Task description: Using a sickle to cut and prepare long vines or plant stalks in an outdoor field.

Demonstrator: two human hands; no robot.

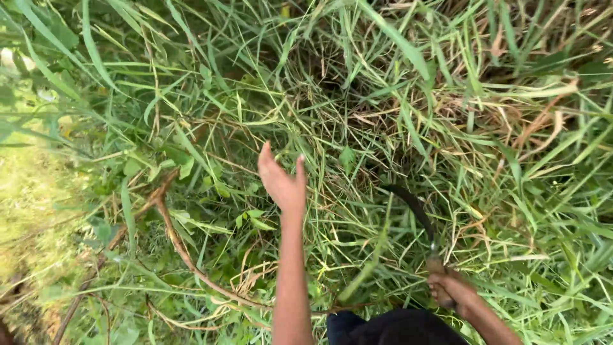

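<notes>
The sickle point(418, 220) lies low in the tall grass point(396, 115), its dark curved blade arching up and left from a wooden handle. The right hand point(450, 291) is closed around that handle, below the blade. Left of the sickle, the left hand point(282, 182) is spread open, fingers up, holding nothing, its fingertips among the grass blades. Grass crowds the blade on every side; a darker gap in the stems sits just above it. Further left of the sickle, a brown dry stalk point(175, 239) curves down through leafy weeds.
</notes>
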